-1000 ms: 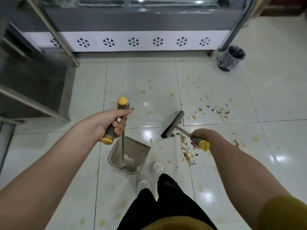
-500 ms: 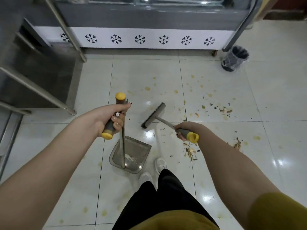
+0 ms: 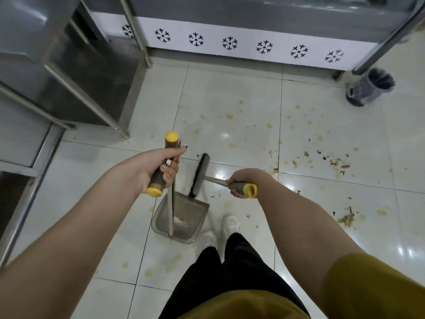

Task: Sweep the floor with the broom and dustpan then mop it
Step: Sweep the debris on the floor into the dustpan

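Glossy white tiled floor (image 3: 230, 88) underfoot, dark grout lines crossing it, overhead light glaring back in bright spots (image 3: 224, 135). Yellowish stains (image 3: 229, 116) dot the middle tiles, and small food scraps (image 3: 335, 162) lie scattered toward the right. Along the floor's far edge stands a grey cabinet with a white base panel (image 3: 247, 46) carrying a row of black snowflake marks. Far right corner: a small round bin (image 3: 370, 86) with a plastic liner, just beside a slanting steel leg (image 3: 386, 42). Left side, a stainless steel frame (image 3: 92, 104) with rails.

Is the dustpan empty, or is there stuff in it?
Not empty. A small pale pile of sweepings lies inside the dustpan, beside its upright pole.
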